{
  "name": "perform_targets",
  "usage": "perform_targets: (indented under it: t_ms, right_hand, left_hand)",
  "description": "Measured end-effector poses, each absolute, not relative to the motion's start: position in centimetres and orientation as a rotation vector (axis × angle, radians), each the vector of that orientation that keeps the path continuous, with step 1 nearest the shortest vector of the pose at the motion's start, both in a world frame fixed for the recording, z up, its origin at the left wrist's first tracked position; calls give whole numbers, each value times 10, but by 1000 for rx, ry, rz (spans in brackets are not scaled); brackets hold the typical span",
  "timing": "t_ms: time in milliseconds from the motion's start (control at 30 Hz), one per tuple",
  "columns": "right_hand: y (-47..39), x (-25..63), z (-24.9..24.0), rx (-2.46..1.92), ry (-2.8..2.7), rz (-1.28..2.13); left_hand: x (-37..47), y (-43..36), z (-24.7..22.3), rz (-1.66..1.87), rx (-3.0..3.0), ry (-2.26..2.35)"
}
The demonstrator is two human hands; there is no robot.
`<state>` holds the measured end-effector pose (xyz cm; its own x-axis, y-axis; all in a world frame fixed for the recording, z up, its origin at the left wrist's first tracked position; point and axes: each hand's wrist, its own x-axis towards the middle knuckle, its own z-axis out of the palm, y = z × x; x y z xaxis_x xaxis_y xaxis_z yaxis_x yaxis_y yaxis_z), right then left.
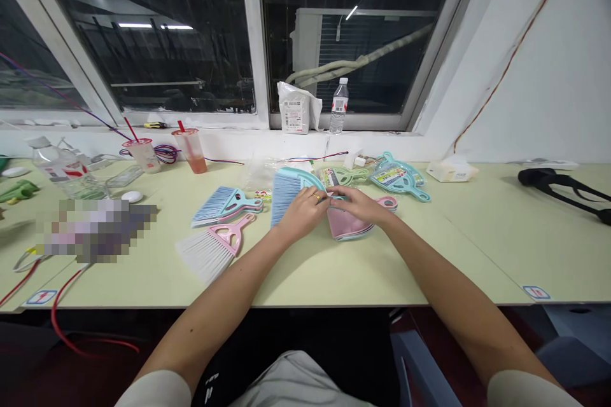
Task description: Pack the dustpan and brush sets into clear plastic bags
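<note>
My left hand (303, 211), with a ring on one finger, is closed on a blue hand brush (284, 194), whose bristles spread out to the left. My right hand (358, 205) meets the left fingertips and pinches the brush's handle end, though the fingers partly hide the grip. Below the right hand lies a pink dustpan (348, 226) with a blue edge showing under it. To the left on the table are a blue brush (222, 205) with a teal handle and a pink-handled brush (217, 241) with white bristles.
Behind the hands lie a green dustpan set (344, 176) and teal dustpans (398, 175) with labels. Two drink cups (189, 151) and a large bottle (64, 168) stand at left. A water bottle (339, 108) is on the sill. Black straps (563, 189) lie at right.
</note>
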<state>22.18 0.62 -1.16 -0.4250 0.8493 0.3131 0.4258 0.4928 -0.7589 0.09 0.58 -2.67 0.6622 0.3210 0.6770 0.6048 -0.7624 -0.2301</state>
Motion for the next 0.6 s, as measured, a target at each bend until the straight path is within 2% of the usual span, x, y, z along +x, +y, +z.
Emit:
perform_targets:
  t_ms: [167, 333, 400, 500, 600]
  right_hand:
    - [9, 220, -17, -1043, -2092, 681]
    - [13, 219, -22, -1151, -1935, 846]
    - [17, 221, -24, -1216, -1805, 874]
    - [22, 226, -24, -1237, -1683, 890]
    - [23, 229, -22, -1165, -1646, 912]
  left_hand:
    - [2, 9, -31, -878, -2502, -682]
    - [-5, 7, -25, -1042, -2512, -684]
    - [-12, 9, -20, -1253, -2385, -861]
    - [-24, 18, -17, -1699, -2080, -1373]
    - [-31, 35, -20, -2139, -2099, -1883]
